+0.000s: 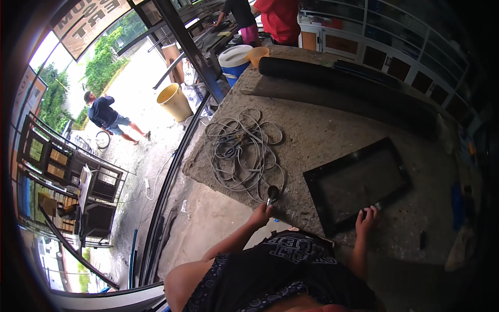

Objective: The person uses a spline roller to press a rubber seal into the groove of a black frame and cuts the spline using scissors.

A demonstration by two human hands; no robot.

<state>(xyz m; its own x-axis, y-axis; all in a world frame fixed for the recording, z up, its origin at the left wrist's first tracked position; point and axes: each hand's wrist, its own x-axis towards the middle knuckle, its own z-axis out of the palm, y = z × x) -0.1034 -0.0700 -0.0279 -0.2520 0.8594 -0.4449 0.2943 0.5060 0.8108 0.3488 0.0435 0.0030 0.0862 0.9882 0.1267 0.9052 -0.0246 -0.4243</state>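
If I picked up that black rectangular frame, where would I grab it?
Probably by the near long rail of the black frame, from the person's side, where the right hand is. It lies flat on the rough tabletop, so that slim, straight rail looks easiest to grip.

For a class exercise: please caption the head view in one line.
Left hand holding a dark-ended tool, right hand on a black rectangular frame, pale cord looped nearby on a rough worktop.

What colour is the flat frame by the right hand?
The frame is black; it shows best in the head view.
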